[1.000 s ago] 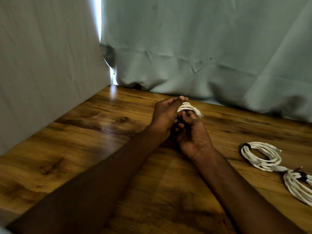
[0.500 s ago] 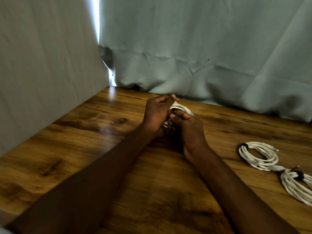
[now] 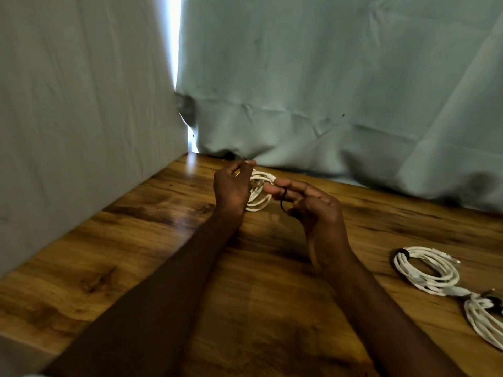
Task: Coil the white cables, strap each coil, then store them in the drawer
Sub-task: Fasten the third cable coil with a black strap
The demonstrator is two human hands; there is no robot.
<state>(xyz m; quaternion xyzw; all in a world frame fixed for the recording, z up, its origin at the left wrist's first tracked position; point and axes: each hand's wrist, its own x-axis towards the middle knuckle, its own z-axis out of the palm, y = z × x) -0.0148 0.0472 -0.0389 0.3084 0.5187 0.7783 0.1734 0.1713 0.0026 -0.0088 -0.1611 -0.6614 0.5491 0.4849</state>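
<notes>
Two bare forearms reach in from the near edge of the brown wood-grain desk (image 3: 136,268) and converge toward its far side. The left forearm runs diagonally from the near left corner; the right comes up from the near edge, wrist bent slightly inward.

Right hand (image 3: 318,213): palm turned left, fingers loosely curled. Thumb and forefinger pinch a thin black strap (image 3: 283,200), which hangs in a small loop below the fingertips. Other fingers relaxed, not closed.

Left hand (image 3: 234,186): back toward the camera, fingers curled upward, thumb and forefinger tips meeting at the top. It holds the small white cable coil (image 3: 258,191), whose loops show just right of the palm, between the two hands. Whether the coil rests on the desk or is lifted clear cannot be told.

Near the desk's right edge lies a second white cable coil bound with a black strap (image 3: 427,270), flat on the wood. Just beside it, at the near right, a third white coiled cable (image 3: 481,319) is partly cut off by the frame, also with a dark band.

Beyond the far edge hangs a pale grey-green wrinkled cloth backdrop (image 3: 326,77); a plain grey panel (image 3: 68,118) stands along the left edge.
</notes>
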